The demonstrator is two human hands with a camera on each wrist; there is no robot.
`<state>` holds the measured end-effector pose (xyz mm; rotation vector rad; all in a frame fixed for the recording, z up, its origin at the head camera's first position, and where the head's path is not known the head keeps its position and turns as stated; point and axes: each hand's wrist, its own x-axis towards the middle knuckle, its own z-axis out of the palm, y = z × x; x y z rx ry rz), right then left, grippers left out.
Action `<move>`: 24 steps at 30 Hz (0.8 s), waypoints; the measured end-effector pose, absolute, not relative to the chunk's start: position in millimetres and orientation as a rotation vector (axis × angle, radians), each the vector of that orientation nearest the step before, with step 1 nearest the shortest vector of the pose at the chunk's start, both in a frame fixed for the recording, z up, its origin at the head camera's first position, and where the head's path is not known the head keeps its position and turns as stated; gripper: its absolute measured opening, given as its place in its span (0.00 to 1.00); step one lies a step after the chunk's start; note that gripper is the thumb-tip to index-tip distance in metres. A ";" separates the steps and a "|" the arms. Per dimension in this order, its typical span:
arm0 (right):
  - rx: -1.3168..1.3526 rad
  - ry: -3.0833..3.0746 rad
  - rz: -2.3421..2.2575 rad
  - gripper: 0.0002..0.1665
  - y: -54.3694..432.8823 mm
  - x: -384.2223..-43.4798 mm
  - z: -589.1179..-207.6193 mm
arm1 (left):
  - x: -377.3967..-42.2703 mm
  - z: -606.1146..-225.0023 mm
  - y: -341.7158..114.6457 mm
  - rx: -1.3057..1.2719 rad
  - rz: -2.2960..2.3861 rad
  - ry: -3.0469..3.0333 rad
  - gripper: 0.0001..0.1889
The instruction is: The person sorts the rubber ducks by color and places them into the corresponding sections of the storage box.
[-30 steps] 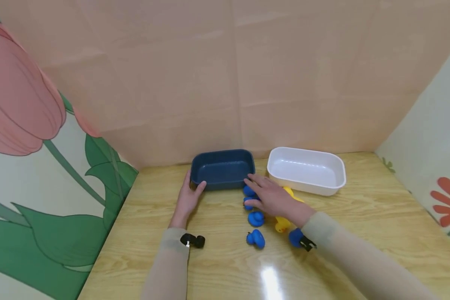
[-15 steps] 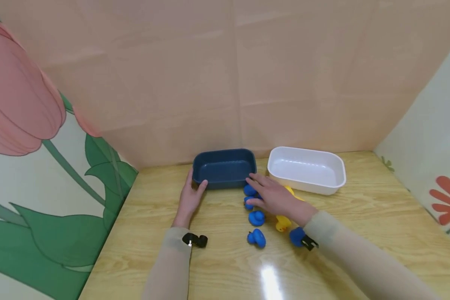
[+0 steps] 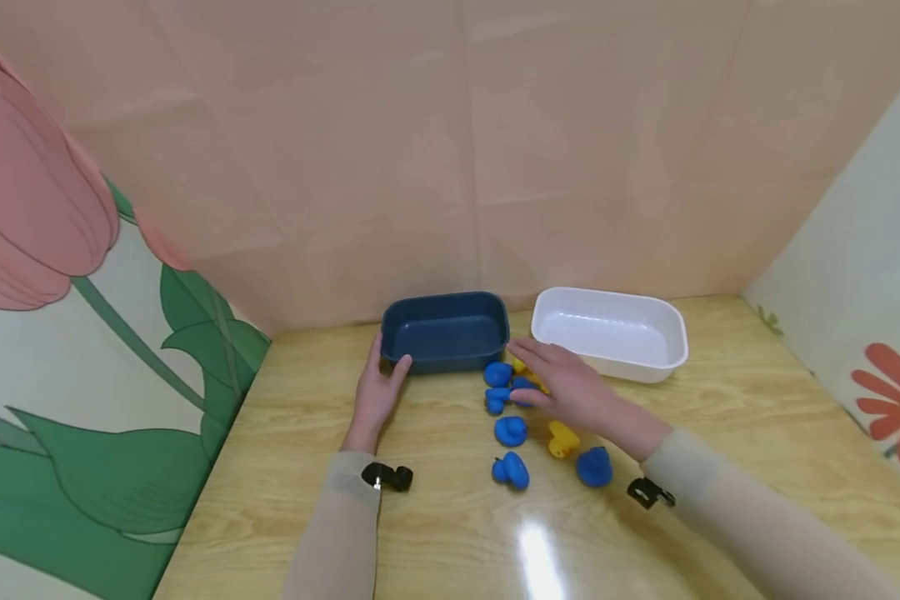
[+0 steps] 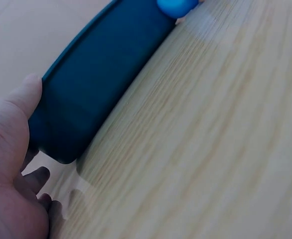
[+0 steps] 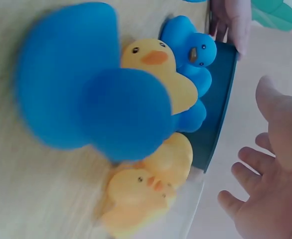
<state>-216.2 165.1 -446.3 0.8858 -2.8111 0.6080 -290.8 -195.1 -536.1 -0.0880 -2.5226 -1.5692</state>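
My left hand [image 3: 377, 395] rests against the near left corner of a dark blue tray [image 3: 444, 367]. Its thumb lies along the front wall and its straight fingers along the left end. In the left wrist view the thumb [image 4: 29, 94] touches the tray's edge. My right hand [image 3: 566, 385] hovers over a group of rubber ducks, fingers extended, holding nothing. The right wrist view shows its fingers spread. Several blue rubber ducks [image 3: 512, 431] stand in front of the tray, with yellow rubber ducks [image 3: 563, 439] among them. The hand partly hides some of these.
A white tray [image 3: 648, 372] stands at the back right, beside the dark blue one; no ducks show inside either. The wooden table [image 3: 435, 533] meets a pinkish cloth backdrop [image 3: 345, 167] behind the trays. Flower-printed panels [image 3: 112, 467] flank it.
My right hand has drawn away from the dark blue tray's right corner, moving rightward and uncovering more ducks. My left hand stays at the tray's left corner.
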 end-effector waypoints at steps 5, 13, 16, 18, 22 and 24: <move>0.812 -2.862 0.703 0.49 182.5 -203.1 -443.8 | -292.3 -535.0 -194.7 -0.091 -1.573 -2.514 0.46; 0.769 -2.843 0.788 0.50 207.5 -179.1 -447.0 | -291.5 -534.6 -195.5 -0.085 -1.580 -2.527 0.47; 0.756 -2.861 0.789 0.51 217.1 -169.9 -449.5 | -291.1 -533.6 -195.9 -0.090 -1.571 -2.531 0.47; 0.756 -2.858 0.787 0.51 222.7 -163.9 -451.6 | -291.1 -533.0 -196.1 -0.093 -1.565 -2.530 0.47; 0.747 -2.836 0.814 0.49 232.5 -153.0 -456.6 | -290.7 -532.5 -195.9 -0.104 -1.560 -2.524 0.47; 0.737 -2.833 0.853 0.49 236.5 -148.0 -458.6 | -290.5 -532.9 -195.6 -0.103 -1.558 -2.524 0.47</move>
